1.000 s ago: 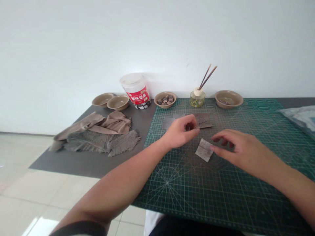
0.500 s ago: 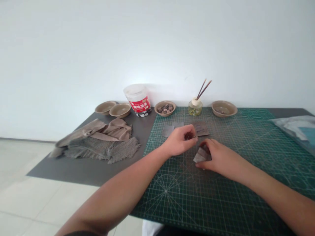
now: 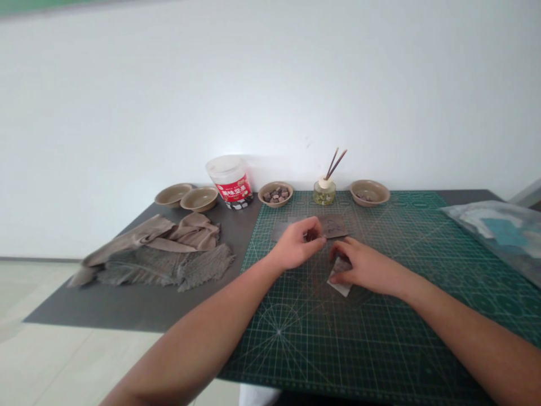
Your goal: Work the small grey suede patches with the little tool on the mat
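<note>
Over the green cutting mat point(image 3: 393, 338), my left hand point(image 3: 298, 243) is closed in a pinch, and what is between its fingertips is too small to make out. My right hand point(image 3: 359, 268), just to its right, grips a small greyish packet point(image 3: 340, 282) by its upper part, with the light lower end showing below the fingers. Behind my left hand lie a brown flat piece point(image 3: 337, 225) with dark markings and a grey flat piece point(image 3: 279, 229), both partly hidden.
Along the wall stand two bowls point(image 3: 174, 195), a tub with a red label point(image 3: 231, 183), a bowl of stones point(image 3: 275, 194), a reed diffuser point(image 3: 324, 193) and another bowl point(image 3: 369, 193). Crumpled cloths point(image 3: 164, 254) lie left, a plastic bag point(image 3: 502, 231) right.
The camera view has shifted, showing more of the bag at right. The packet in my right hand now shows its pale lower end more upright. My left hand keeps its pinch.
</note>
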Action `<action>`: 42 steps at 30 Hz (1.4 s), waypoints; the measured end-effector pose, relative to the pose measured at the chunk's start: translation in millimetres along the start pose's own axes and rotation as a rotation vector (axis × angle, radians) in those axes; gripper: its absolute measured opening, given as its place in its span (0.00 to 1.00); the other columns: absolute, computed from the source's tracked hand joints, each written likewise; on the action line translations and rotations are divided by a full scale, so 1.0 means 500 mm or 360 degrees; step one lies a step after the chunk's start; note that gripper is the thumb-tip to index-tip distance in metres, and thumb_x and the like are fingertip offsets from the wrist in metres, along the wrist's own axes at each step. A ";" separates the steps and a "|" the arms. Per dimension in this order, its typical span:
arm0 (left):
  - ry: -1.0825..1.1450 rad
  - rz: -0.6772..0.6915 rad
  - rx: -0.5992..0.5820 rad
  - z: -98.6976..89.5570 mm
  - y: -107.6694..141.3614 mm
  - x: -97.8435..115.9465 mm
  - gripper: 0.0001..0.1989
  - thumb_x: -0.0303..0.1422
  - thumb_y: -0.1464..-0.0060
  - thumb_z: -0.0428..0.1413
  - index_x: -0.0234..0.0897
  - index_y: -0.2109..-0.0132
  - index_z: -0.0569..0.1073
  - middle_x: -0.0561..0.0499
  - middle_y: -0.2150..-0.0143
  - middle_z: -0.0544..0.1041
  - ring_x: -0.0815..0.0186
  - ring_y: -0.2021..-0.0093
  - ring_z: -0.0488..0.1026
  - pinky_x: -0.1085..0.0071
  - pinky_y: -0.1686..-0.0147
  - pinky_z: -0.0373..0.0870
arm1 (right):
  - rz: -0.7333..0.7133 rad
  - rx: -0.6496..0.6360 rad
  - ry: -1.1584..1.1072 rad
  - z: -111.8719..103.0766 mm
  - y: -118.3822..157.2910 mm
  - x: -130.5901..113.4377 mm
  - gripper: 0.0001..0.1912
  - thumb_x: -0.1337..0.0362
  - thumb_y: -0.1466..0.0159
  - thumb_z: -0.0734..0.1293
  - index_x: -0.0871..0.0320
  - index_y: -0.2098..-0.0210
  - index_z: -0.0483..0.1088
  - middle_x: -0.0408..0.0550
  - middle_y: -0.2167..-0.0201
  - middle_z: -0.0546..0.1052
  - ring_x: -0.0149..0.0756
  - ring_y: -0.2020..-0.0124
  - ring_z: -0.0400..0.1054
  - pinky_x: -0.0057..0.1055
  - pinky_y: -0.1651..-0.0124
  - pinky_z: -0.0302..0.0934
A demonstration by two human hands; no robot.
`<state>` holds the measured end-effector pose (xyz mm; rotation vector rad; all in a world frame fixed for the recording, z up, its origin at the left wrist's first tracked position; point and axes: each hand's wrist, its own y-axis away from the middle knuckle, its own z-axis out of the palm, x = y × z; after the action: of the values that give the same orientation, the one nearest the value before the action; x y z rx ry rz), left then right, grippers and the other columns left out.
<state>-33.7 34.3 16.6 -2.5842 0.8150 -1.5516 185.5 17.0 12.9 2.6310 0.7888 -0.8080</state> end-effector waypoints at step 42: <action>0.0122 -0.0051 0.0232 0.005 -0.006 -0.012 0.10 0.39 0.41 0.59 0.35 0.60 0.74 0.53 0.67 0.74 0.69 0.68 0.67 0.72 0.66 0.63 | -0.0603 0.0199 0.0352 -0.042 0.005 0.047 0.11 0.53 0.33 0.69 0.48 0.64 0.81 0.45 0.63 0.79 0.42 0.58 0.65 0.42 0.53 0.58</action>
<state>-32.3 38.8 11.3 -2.4615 0.6419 -1.6610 212.3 33.2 16.6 2.7537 1.3683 -0.6786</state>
